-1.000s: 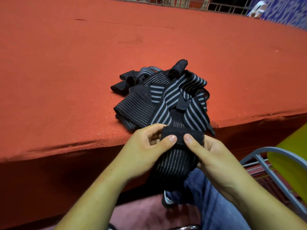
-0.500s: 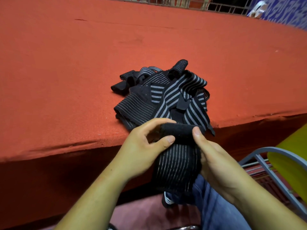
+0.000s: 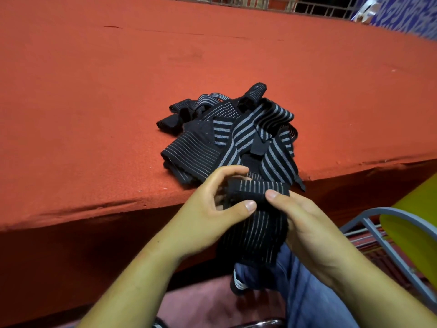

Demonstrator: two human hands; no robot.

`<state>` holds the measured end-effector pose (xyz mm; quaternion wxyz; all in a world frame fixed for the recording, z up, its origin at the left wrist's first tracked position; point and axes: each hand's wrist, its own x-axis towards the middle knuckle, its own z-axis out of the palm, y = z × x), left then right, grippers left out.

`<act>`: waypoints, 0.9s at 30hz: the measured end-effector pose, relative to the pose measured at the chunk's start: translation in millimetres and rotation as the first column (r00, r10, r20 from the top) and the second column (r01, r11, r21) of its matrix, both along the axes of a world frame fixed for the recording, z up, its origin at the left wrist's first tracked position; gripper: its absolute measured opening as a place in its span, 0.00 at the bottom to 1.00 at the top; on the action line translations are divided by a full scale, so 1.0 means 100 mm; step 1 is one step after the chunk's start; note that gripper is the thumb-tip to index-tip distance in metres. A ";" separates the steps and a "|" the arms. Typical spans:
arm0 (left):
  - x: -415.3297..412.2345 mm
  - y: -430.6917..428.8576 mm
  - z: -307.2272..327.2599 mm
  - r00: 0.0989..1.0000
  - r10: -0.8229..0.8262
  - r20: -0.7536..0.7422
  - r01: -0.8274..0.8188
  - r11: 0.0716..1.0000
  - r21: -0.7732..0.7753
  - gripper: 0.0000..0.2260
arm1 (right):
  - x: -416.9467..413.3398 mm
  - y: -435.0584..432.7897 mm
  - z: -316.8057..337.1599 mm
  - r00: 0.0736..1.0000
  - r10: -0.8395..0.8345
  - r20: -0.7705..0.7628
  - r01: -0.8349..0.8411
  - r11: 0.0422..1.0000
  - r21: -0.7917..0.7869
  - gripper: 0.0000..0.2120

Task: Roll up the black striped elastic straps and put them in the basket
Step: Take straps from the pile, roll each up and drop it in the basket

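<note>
We had one strap barely a few turns rolled, left hand and right hand both pinching it by the table edge, pile mostly loose, none basketed.

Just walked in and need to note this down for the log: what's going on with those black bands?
A seated person holds one black striped strap in both hands at the near edge of the red table. The left hand and right hand pinch its top end, which is rolled into a short tube; the rest hangs toward the lap. A loose pile of straps lies on the table, not yet rolled.
</note>
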<state>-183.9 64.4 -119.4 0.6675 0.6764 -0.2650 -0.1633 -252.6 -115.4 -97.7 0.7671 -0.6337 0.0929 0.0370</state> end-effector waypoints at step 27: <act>0.03 -0.02 -0.07 1.000 0.020 0.012 -0.021 0.998 0.063 0.11 | 0.00 0.01 -0.08 0.989 -0.041 0.139 0.070 0.976 -0.208 0.15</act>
